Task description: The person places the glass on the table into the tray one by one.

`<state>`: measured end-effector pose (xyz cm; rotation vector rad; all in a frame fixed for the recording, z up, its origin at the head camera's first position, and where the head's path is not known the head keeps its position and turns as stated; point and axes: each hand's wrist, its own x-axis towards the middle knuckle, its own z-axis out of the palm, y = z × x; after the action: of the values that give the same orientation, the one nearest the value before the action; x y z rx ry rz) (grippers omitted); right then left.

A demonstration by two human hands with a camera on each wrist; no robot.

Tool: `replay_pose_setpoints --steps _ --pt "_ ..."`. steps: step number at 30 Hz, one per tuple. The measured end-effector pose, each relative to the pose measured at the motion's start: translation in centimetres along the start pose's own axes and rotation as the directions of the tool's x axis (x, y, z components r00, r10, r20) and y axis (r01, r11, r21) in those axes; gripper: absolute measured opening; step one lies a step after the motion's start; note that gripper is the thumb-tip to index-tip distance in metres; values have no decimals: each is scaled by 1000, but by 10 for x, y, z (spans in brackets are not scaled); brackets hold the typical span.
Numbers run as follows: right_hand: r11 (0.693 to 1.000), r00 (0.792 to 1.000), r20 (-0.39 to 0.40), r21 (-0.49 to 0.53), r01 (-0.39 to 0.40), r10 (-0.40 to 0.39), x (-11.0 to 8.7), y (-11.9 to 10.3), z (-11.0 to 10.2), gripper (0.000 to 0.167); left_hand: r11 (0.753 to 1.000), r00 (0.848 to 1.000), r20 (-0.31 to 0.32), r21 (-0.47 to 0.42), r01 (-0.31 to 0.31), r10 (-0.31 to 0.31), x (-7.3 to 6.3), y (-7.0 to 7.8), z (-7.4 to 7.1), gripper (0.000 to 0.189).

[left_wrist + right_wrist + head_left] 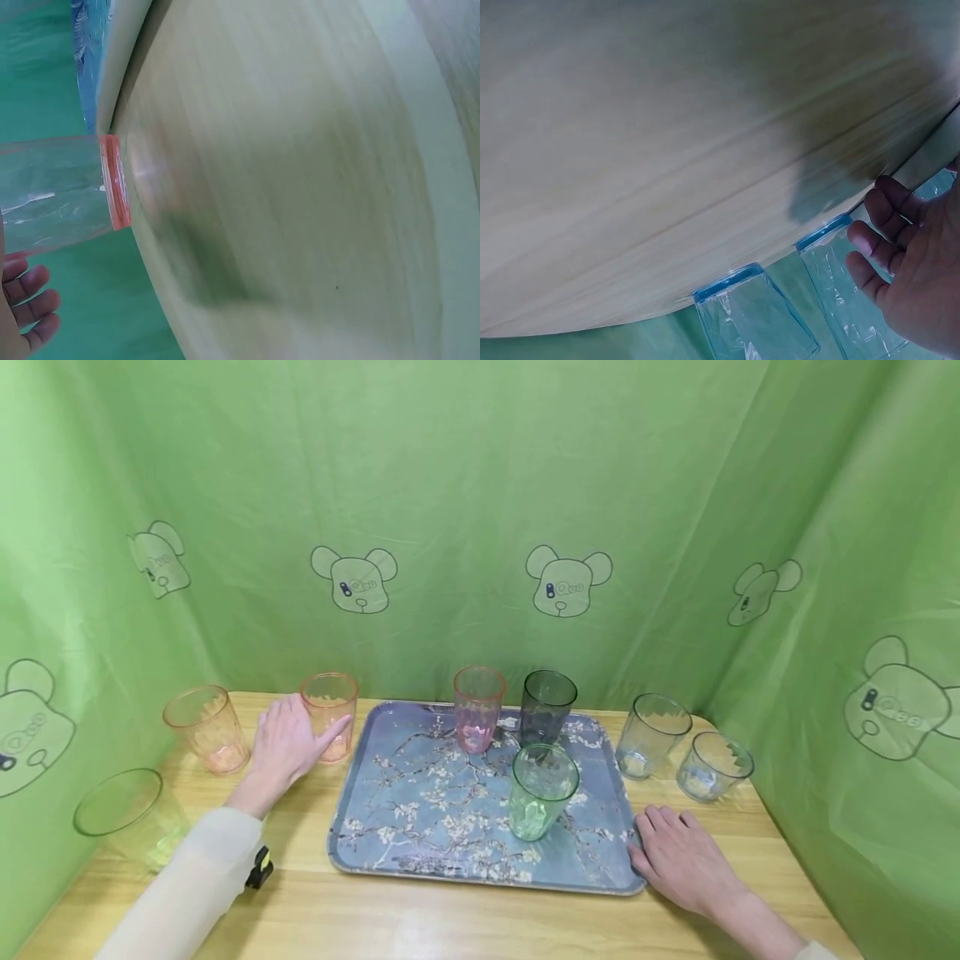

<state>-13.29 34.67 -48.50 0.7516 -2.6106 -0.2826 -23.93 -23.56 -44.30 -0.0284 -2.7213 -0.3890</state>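
Observation:
My left hand (288, 737) reaches up the left side of an orange-rimmed clear tumbler (330, 727), its thumb spread out across the front of the cup. In the left wrist view its fingers (37, 304) lie beside that tumbler's wall, not wrapped round it. My right hand (682, 860) rests at the right front corner of a blue blossom-patterned tray (420, 810), palm down, fingers loosely bent and thumb near the tray rim. On the tray stand a pink tumbler (478, 714), a dark grey tumbler (548, 710) and a green tumbler (538, 802), all upright.
Left of the tray are another orange tumbler (213, 735) and a yellow-green tumbler (135, 827). To its right stand a tall bluish tumbler (651, 739) and a shorter bluish glass (711, 770). Green curtains (465, 485) enclose the wooden table (315, 910).

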Motion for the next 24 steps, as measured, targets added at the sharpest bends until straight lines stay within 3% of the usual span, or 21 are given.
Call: replay_pose_setpoints --steps 12,24 --pt "1000 999 32 2 -14 13 0 -1 -1 28 999 999 -18 4 -45 45 -2 12 -11 94" --pt "1000 999 44 4 -18 18 0 0 0 28 994 993 -37 2 -113 113 -2 37 -18 87"
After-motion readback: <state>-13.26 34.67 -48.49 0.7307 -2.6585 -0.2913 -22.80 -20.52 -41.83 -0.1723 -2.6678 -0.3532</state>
